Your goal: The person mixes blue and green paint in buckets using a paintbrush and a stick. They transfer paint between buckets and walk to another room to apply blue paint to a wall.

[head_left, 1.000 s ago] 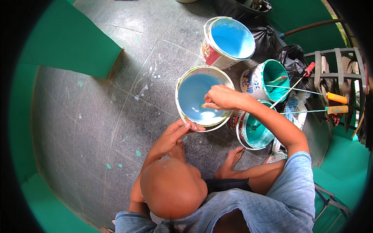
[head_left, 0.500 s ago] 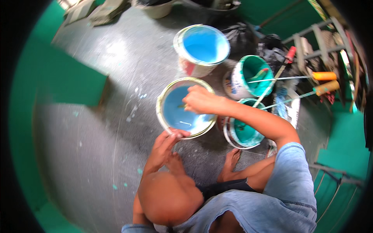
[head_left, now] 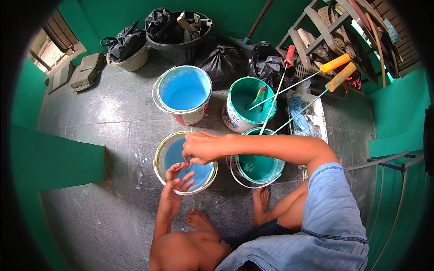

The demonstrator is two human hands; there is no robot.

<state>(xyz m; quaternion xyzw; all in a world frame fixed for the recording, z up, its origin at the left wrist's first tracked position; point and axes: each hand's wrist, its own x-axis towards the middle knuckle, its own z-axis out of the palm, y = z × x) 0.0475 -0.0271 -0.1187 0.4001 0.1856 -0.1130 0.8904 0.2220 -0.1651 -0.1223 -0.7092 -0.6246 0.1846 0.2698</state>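
In front of me stands a bucket (head_left: 159,169) of pale blue, watery liquid. My right hand (head_left: 202,147) is closed above it, around what looks like a paintbrush (head_left: 188,169); a small red and green part shows below the fingers, and the rest is hidden. My left hand (head_left: 175,184) is open at the bucket's near rim, palm up with fingers spread, close beside the brush. Under my right forearm is a bucket of teal paint (head_left: 260,169). Behind that, another teal bucket (head_left: 235,118) holds a brush with a red-tipped green handle (head_left: 258,96).
A bucket of brighter blue paint (head_left: 184,90) stands farther back. Long roller rods with a red handle (head_left: 289,56) and orange handles (head_left: 335,63) lean across the teal buckets. Black bags (head_left: 221,63) line the back wall. A green block (head_left: 68,162) juts in at left, a rack (head_left: 312,36) at right.
My right hand has lifted the brush up from the blue liquid toward the near rim. My left hand has let go of the rim and turned palm up. The view has shifted.
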